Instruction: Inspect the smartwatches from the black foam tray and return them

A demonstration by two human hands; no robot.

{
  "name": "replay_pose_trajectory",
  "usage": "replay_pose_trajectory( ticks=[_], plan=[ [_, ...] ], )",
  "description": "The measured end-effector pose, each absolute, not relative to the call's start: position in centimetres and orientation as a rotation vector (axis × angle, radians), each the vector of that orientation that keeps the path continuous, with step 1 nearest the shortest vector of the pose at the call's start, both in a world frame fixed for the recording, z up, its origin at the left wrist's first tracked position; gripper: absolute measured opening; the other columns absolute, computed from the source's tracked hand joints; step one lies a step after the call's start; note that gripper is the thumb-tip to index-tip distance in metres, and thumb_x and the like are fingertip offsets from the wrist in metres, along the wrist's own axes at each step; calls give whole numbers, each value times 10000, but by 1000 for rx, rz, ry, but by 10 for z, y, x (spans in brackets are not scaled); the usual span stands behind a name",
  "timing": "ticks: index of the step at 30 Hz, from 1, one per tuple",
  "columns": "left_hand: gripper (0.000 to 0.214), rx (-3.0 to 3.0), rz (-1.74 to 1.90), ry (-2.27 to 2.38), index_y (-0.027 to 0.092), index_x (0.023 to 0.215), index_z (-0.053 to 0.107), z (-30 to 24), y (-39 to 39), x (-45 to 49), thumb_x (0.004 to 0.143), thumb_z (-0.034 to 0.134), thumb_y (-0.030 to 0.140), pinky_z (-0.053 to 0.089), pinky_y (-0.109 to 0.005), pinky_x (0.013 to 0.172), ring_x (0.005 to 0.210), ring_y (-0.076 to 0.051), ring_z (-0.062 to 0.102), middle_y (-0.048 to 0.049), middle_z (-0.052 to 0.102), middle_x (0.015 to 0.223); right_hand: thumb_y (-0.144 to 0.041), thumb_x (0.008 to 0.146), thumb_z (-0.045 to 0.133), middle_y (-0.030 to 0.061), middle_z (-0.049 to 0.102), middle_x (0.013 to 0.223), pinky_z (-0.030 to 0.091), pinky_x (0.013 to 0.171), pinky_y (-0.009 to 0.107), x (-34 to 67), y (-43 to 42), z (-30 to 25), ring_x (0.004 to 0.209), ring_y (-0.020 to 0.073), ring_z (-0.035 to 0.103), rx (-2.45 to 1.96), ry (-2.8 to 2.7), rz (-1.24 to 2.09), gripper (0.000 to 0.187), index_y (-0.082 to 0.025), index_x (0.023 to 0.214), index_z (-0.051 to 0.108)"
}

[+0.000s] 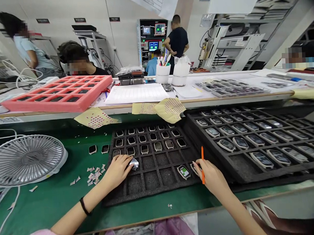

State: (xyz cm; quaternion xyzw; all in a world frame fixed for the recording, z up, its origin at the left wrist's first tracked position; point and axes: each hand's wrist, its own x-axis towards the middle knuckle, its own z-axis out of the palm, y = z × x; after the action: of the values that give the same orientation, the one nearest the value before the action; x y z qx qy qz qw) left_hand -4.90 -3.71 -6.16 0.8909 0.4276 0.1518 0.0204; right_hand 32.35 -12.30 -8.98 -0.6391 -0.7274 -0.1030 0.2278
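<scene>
My left hand (120, 170) is closed on a shiny smartwatch body (134, 163) over a compartment of the black foam tray (134, 188). A black band circles the left wrist. My right hand (210, 174) grips a slim orange pen-like stick (202, 152), held upright. Its fingertips touch a watch body (193, 168) at the tray's right edge, partly hidden by the fingers. Beside that lies a watch body with a green and white screen (184, 171). Rows of dark-screened watch bodies (144, 149) fill the tray's far compartments; several nearer ones are bare foam.
A second black foam tray (235, 164) of watch bodies stands at the right. Two loose watch bodies (92, 149), paper scraps (94, 176) and a white fan (31, 159) are on the left. A shelf above holds a pink foam tray (91, 99). Several people are in the background.
</scene>
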Motion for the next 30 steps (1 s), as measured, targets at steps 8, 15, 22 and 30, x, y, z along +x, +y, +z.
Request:
replay_pose_trajectory(
  ticks=[8,15,22,30],
  plan=[
    [347,2845,428,1260,215,1041,692,-48,-32,-44,962,392,372,442,-393,894,1023,-247,587,-103,640,1121,-274,981,228,126,645,698,423,625,372,327,-111,-97,650,276,611,-1838,-2062,-306,381,-200,773,539],
    [229,2828,315,759,185,1119,582,-41,-62,70,926,473,243,478,-371,844,972,-227,600,-80,653,1054,-322,958,287,90,655,764,442,573,320,334,-106,-89,646,240,638,-1729,-1908,193,279,-222,823,509],
    [346,2580,120,859,60,1215,529,-46,-63,131,903,458,190,477,-460,884,1035,-327,592,-200,651,1078,-399,951,327,45,649,710,482,629,315,343,-108,-77,652,215,636,-1605,-1873,620,300,-225,842,545],
    [321,2157,137,851,120,1125,623,-57,-50,144,943,378,219,485,-390,917,1004,-257,657,-131,697,1081,-487,923,398,60,681,833,514,634,304,343,-112,-78,700,208,664,-1507,-1655,823,344,-208,913,599]
  ],
)
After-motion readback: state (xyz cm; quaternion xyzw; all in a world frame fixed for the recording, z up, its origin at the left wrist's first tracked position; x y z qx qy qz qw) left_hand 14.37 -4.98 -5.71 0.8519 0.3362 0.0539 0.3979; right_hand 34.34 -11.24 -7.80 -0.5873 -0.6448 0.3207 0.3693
